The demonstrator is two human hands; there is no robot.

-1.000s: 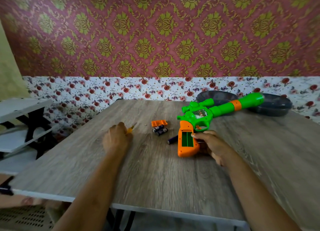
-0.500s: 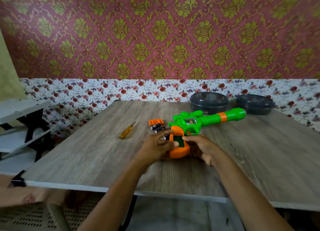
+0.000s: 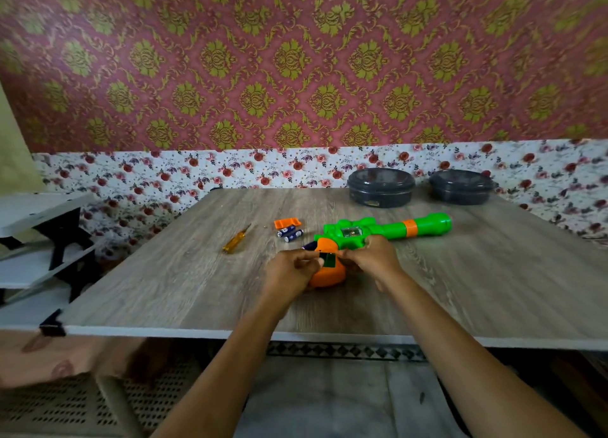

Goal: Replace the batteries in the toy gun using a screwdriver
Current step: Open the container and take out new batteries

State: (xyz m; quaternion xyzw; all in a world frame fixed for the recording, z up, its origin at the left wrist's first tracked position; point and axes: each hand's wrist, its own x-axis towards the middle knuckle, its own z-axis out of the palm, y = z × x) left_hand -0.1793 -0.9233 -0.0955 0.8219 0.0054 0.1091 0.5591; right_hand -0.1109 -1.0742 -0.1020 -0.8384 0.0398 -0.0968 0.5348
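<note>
A green toy gun (image 3: 388,228) with an orange grip lies on the wooden table (image 3: 164,289), barrel pointing right. Its battery compartment (image 3: 329,260) in the grip is uncovered. My right hand (image 3: 370,256) grips the gun at the trigger area. My left hand (image 3: 291,271) is curled against the left side of the orange grip, fingertips at the compartment. One dark battery (image 3: 307,245) pokes out just behind the grip. Two more batteries (image 3: 289,233) and the orange cover (image 3: 287,222) lie further back. The yellow screwdriver (image 3: 235,240) lies alone to the left.
Two dark round lidded containers (image 3: 381,187) (image 3: 460,186) stand at the back of the table by the flowered wall. A white shelf unit (image 3: 39,240) stands left of the table. The table's near edge runs just below my wrists.
My left hand let go of the screwdriver, left it on the table and came to the gun's grip. The gun was lowered flat onto the table.
</note>
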